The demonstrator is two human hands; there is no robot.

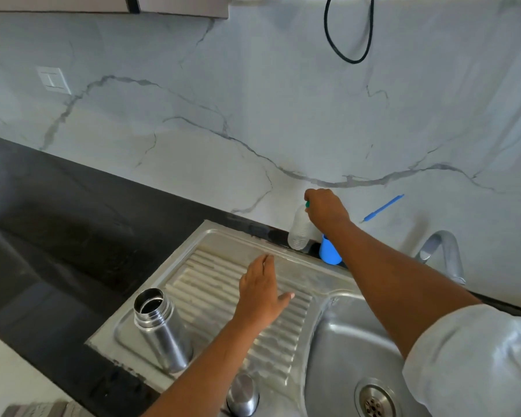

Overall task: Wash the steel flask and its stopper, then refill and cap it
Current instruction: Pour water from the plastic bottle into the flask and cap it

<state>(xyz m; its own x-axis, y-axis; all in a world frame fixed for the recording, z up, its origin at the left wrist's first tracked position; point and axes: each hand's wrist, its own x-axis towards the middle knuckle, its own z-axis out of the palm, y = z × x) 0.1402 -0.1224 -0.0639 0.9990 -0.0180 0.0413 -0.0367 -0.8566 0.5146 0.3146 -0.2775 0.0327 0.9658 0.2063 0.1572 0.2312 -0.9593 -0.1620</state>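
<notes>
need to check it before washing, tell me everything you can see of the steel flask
The steel flask is a plain cylinder of shiny bare metal with a ridged neck. It stands on its base, uncapped, on the left side of the draining board, its open mouth showing a dark inside. The left hand is to its right, clear of it.

The right hand covers the top of the clear bottle, only a sliver of green cap showing. Its forearm hides part of the blue cup. At 6 o'clock the steel stopper meets the frame's edge, its foot unclear; the edge cuts the drain at 5 o'clock and the black cable at 12 o'clock
</notes>
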